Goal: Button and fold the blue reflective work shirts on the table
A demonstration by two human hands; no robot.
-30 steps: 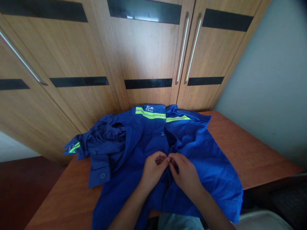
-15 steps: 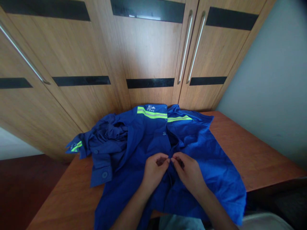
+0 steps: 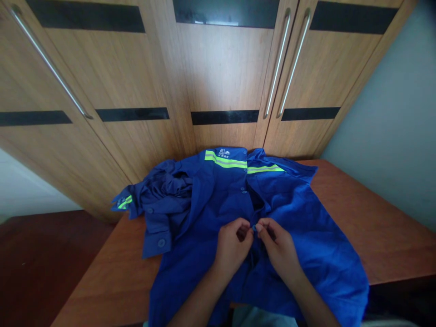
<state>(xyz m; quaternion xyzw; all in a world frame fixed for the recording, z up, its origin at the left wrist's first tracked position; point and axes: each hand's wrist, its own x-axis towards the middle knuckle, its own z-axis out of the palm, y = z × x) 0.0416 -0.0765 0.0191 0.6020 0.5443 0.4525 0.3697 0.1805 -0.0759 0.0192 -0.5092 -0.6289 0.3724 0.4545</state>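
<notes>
A blue work jacket (image 3: 316, 245) with yellow-green reflective strips lies spread out, its front facing up. My left hand (image 3: 233, 245) pinches the left side of the front opening between thumb and fingers. On the opposite edge, my right hand (image 3: 281, 250) is closed in a pinch too, its fingertips nearly meeting the left ones. A small blue button (image 3: 254, 227) shows between the fingertips. Above the hands the placket gapes, and further up are more buttons (image 3: 243, 190). The bunched sleeve (image 3: 161, 227) with its buttoned cuff rests at the left.
The jacket lies on a reddish-brown wooden table (image 3: 347, 204). Directly behind stands a wooden wardrobe (image 3: 225, 68) with long metal handles (image 3: 277, 63). A grey wall (image 3: 381, 122) rises at the right, and dark red floor (image 3: 51, 259) shows at the left.
The view has shifted, so the jacket and hands appear further right. A button now shows between the fingertips, which remain pinched at the front opening.
</notes>
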